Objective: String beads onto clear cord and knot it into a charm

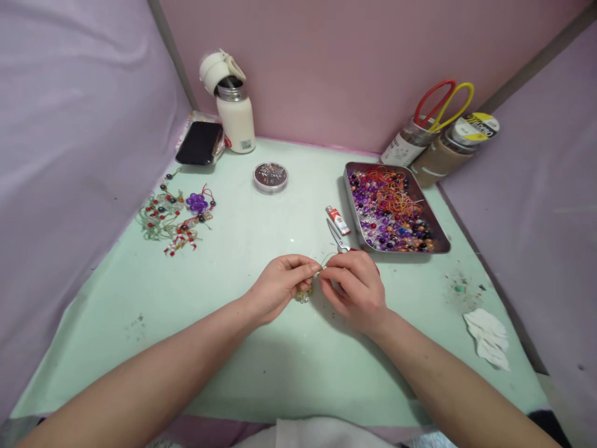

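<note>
Thumb and forefinger of my left hand (286,283) pinch a thin greenish cord (328,257) over the middle of the table. A small cluster of clear and yellowish beads (305,295) hangs just below those fingers. My right hand (354,287) is closed on the same cord, its fingertips almost touching the left ones. Scissors (336,235) with red handles lie partly hidden behind my right hand. Beyond their blades is a red and white lighter (337,219).
At the right stands a metal tray (445,242) of beads and tangled cords. Beaded strings (172,214) lie at the left. Farther back are a round tin (270,177), a phone (200,143), an open white bottle (237,121) and jars (443,158). A crumpled tissue (487,336) lies right.
</note>
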Demonstrator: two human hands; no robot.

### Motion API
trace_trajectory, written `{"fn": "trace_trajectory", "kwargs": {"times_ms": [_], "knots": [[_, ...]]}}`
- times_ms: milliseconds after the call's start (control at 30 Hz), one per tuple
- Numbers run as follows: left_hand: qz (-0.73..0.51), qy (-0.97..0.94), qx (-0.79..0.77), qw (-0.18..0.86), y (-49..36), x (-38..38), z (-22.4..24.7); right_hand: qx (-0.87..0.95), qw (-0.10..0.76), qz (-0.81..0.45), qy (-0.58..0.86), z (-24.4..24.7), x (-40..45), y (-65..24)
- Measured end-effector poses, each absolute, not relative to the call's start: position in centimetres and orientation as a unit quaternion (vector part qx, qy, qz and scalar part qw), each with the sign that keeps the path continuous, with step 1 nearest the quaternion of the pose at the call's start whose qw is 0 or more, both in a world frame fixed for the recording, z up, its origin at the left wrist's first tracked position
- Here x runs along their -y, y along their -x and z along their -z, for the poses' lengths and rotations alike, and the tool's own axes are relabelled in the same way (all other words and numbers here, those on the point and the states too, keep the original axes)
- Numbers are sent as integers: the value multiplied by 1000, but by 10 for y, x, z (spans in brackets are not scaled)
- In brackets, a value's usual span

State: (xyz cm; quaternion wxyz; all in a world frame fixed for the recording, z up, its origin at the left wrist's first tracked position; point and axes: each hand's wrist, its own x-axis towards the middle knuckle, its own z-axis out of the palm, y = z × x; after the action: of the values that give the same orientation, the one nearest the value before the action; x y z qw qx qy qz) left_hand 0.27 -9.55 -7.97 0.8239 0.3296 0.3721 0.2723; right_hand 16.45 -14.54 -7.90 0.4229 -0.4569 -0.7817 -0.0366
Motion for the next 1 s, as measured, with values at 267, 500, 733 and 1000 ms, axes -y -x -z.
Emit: {"fn": "trace_trajectory", "kwargs": {"times_ms": [267, 500, 733, 1000], "knots": [[-302, -342, -385, 802, -6, 97, 78, 691, 477, -63, 540, 77, 147, -157], [-332, -395, -394, 760, -7, 99, 79, 598, 492, -212, 595, 77, 150, -151], [-335, -452, -392, 728, -5, 100, 82, 539, 521, -295, 592, 79, 148, -151], [-330, -482, -406, 702, -4, 100, 79, 486, 528, -392, 576, 80, 146, -150]]}}
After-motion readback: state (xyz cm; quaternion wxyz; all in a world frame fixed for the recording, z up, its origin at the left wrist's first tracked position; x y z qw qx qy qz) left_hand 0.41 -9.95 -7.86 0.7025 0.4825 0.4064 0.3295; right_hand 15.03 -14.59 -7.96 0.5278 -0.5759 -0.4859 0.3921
